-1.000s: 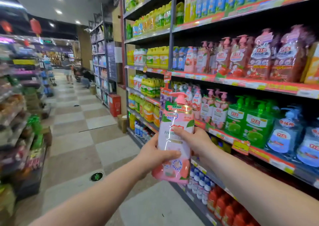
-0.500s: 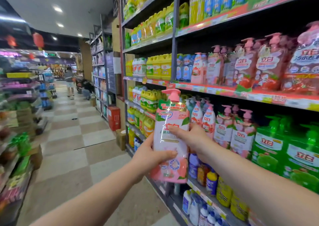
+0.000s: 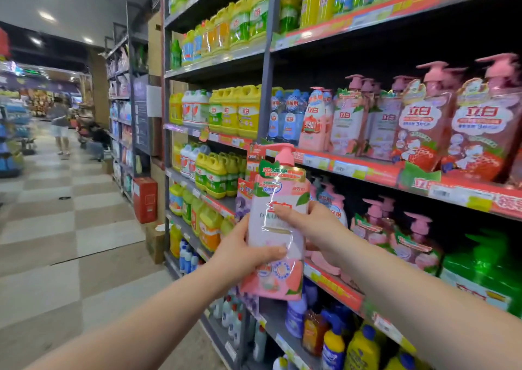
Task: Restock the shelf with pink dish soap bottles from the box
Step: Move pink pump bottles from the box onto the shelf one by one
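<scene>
Left fingers (image 3: pixel 268 252): my thumb lies across the front of the pink dish soap bottle (image 3: pixel 272 232), low on its label. The other fingers pass behind it, hidden.
Right fingers (image 3: pixel 285 214): my thumb presses the front higher up, at the red lettering. The rest curl round the bottle's right side.
Left hand (image 3: pixel 243 256): grips the bottle's lower half from the left.
Right hand (image 3: pixel 316 228): grips the bottle's middle from the right.
Bottle position: upright, held in the air in front of the shelving, resting on no board. Its base hangs below my hands.
Pump head (image 3: pixel 285 150): pink, on top of the bottle, spout pointing left.
Middle shelf (image 3: pixel 333 282): just behind my right wrist, fronted by a red price strip.
Shelved pink bottles (image 3: pixel 375 222): pump type, standing in a row on that shelf, right of my right hand.
Green bottles (image 3: pixel 485 268): same shelf, far right.
Upper shelf (image 3: pixel 367 169): carries strawberry-print pump bottles (image 3: pixel 423 123).
Yellow jugs (image 3: pixel 240 109): left bay, several levels.
Floor (image 3: pixel 70 228): checkered tiles. A person (image 3: pixel 59 126) stands far down the aisle, blurred.
</scene>
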Demonstrator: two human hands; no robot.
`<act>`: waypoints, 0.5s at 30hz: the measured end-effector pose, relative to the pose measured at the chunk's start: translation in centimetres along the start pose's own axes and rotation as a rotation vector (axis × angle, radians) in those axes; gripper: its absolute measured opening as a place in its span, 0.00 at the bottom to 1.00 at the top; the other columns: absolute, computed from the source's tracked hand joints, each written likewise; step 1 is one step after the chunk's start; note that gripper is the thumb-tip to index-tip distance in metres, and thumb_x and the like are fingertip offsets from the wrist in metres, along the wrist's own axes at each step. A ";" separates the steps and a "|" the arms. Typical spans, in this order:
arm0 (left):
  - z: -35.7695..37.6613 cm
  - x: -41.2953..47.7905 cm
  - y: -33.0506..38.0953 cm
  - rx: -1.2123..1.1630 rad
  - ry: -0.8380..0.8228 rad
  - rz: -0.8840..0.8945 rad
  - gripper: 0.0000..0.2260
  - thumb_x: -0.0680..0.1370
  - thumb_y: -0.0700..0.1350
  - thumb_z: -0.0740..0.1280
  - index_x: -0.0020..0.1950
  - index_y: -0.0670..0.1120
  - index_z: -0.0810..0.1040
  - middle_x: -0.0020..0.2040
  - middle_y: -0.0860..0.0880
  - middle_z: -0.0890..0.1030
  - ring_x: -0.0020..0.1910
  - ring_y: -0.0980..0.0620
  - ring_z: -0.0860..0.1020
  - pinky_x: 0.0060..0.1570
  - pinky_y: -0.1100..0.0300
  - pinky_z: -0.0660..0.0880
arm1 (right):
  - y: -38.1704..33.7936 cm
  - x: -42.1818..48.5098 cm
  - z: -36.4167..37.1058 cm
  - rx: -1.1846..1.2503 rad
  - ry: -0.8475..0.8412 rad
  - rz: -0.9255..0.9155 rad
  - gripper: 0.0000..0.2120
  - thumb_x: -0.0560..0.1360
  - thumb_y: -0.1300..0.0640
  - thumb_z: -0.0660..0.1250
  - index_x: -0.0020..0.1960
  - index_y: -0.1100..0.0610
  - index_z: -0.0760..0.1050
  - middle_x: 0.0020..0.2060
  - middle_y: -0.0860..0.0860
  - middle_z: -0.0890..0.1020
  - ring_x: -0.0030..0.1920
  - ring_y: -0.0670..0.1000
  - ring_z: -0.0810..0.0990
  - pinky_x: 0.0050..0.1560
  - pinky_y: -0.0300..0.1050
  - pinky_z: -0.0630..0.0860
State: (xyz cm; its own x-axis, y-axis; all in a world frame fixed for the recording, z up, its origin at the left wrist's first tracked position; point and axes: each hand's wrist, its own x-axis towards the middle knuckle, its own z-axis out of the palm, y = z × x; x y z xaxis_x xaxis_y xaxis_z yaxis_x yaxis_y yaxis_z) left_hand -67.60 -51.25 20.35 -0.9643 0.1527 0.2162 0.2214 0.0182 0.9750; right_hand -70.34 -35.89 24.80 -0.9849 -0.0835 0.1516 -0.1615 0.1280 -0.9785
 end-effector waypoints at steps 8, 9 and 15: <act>-2.6 13.5 -0.4 0.040 -0.196 0.142 0.26 0.67 0.39 0.77 0.61 0.55 0.73 0.53 0.51 0.84 0.51 0.52 0.82 0.53 0.53 0.79 | -1.3 9.6 -0.6 -0.077 0.222 -0.076 0.15 0.70 0.53 0.74 0.54 0.58 0.81 0.48 0.54 0.86 0.47 0.54 0.85 0.44 0.44 0.79; -3.1 15.2 -0.2 0.038 -0.226 0.162 0.26 0.67 0.39 0.77 0.60 0.55 0.73 0.53 0.51 0.84 0.51 0.52 0.82 0.52 0.53 0.80 | -1.6 10.7 -0.6 -0.072 0.252 -0.091 0.14 0.71 0.53 0.74 0.53 0.58 0.81 0.47 0.54 0.86 0.46 0.53 0.85 0.41 0.43 0.79; -3.0 23.3 1.9 0.019 -0.409 0.257 0.26 0.67 0.39 0.77 0.62 0.53 0.73 0.51 0.52 0.84 0.47 0.56 0.83 0.41 0.65 0.79 | -4.4 15.1 -1.6 -0.142 0.521 -0.195 0.07 0.69 0.56 0.76 0.44 0.54 0.80 0.37 0.45 0.84 0.35 0.42 0.84 0.33 0.35 0.79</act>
State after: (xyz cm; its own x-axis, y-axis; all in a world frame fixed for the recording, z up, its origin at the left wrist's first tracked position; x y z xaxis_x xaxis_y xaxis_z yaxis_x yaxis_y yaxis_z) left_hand -90.10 -50.58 27.45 -0.7425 0.5308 0.4086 0.4515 -0.0539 0.8906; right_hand -84.60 -36.14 31.63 -0.8310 0.3742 0.4116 -0.3151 0.2931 -0.9027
